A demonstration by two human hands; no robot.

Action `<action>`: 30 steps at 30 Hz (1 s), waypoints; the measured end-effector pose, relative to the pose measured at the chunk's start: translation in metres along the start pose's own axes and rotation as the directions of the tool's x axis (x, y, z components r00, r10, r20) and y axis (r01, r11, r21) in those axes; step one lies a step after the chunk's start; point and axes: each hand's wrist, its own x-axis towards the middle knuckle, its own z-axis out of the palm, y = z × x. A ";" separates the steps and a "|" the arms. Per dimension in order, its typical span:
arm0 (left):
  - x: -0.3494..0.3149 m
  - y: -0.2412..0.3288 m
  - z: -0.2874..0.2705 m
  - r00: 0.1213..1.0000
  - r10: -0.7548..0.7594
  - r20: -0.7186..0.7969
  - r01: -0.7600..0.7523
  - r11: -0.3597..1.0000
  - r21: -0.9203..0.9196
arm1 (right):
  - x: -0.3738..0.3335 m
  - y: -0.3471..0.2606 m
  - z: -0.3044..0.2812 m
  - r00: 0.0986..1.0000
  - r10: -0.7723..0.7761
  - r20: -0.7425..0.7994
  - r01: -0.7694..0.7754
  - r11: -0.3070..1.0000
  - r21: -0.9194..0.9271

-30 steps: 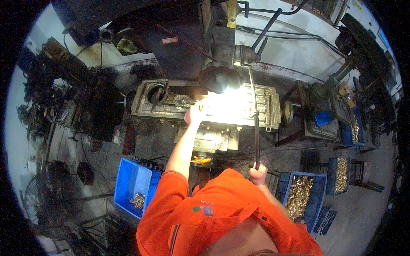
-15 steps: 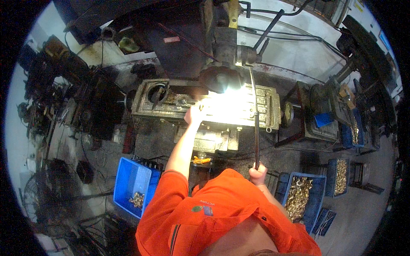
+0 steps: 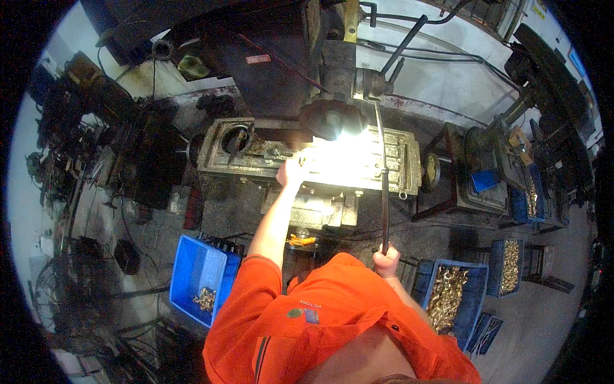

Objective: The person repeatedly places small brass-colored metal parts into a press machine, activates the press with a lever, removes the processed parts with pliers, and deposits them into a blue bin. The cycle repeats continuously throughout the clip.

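My right hand (image 3: 386, 261) is wrapped round the dark lower end of a long lever (image 3: 385, 214), which runs up to the drill-like machine head (image 3: 338, 83). My left hand (image 3: 291, 173) reaches to the front edge of the slotted metal machine table (image 3: 220, 168). Its fingers are closed beside the brightly lit middle of that table; what they hold, if anything, is lost in the glare. Just right of this hand, a lamp glare under the head washes out the work spot.
To my left is a blue bin (image 3: 185, 262) with a few brass parts (image 3: 206, 299). At my right, another blue bin (image 3: 480, 297) holds many brass fittings (image 3: 446, 297), and a smaller blue crate (image 3: 509, 267) stands beyond. An orange-yellow handle (image 3: 302, 240) sits below the table.
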 end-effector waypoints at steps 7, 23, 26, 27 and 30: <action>0.000 -0.002 0.003 0.999 0.017 -0.049 -0.020 0.998 -0.058 | 0.000 -0.020 0.002 0.999 0.046 0.006 -0.046 0.998 0.047; 0.005 -0.006 0.007 1.000 -0.004 -0.007 0.004 1.000 -0.002 | 0.000 0.001 0.003 0.998 0.048 -0.039 -0.051 0.995 -0.083; 0.006 -0.007 0.008 1.000 0.004 -0.006 -0.004 1.000 0.021 | 0.000 -0.003 0.001 0.997 0.075 0.000 -0.075 0.997 0.013; 0.006 -0.008 0.009 1.000 0.005 -0.013 -0.004 1.000 0.023 | 0.001 -0.003 0.001 0.998 0.066 0.001 -0.066 0.998 0.003; 0.007 -0.008 0.011 1.000 0.005 -0.025 -0.005 1.000 0.021 | 0.001 -0.004 0.001 0.999 0.040 0.003 -0.040 0.999 -0.034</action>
